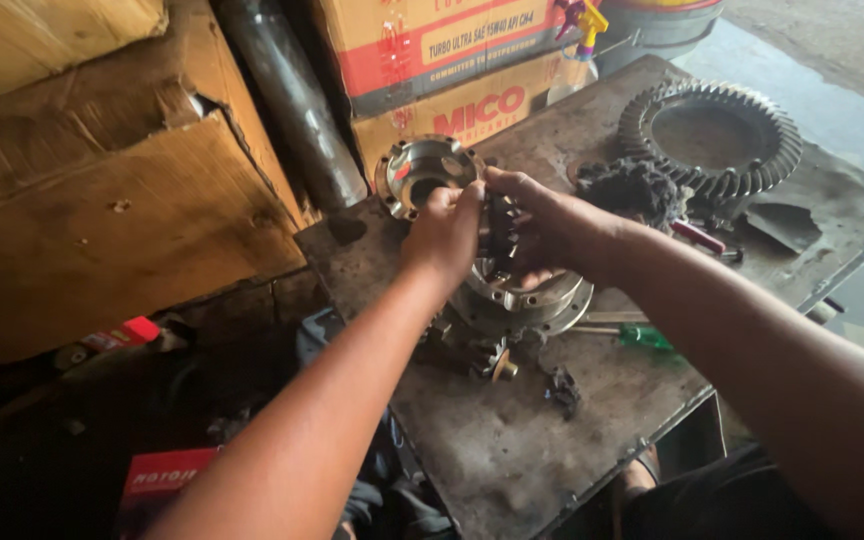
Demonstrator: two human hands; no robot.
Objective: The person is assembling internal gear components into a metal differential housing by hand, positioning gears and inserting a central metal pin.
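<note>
Hands first: our left hand (444,232) and our right hand (542,232) meet over the middle of the table (512,450), both closed around a small dark toothed gear (500,232) that we hold between the fingertips. The gear sits just above a round metal housing (527,298), a flanged steel piece with bolt holes along its rim, which rests on the table directly beneath our hands. Behind the left hand lies a second flanged housing half (422,172), open side up, close to the cardboard boxes (452,60) stacked at the table's far edge. Below the housing, nearer to us, we see a smaller gear (492,362) and a few dark loose parts. A green-handled screwdriver (642,337) lies just right of the housing, under our right forearm. Farther right, a greasy dark rag (634,188) rests beside a large ring gear (712,138) with slanted teeth. A spray bottle (580,50) stands at the far side, near the boxes. A thick metal pipe (292,100) leans between the cartons on the left.
</note>
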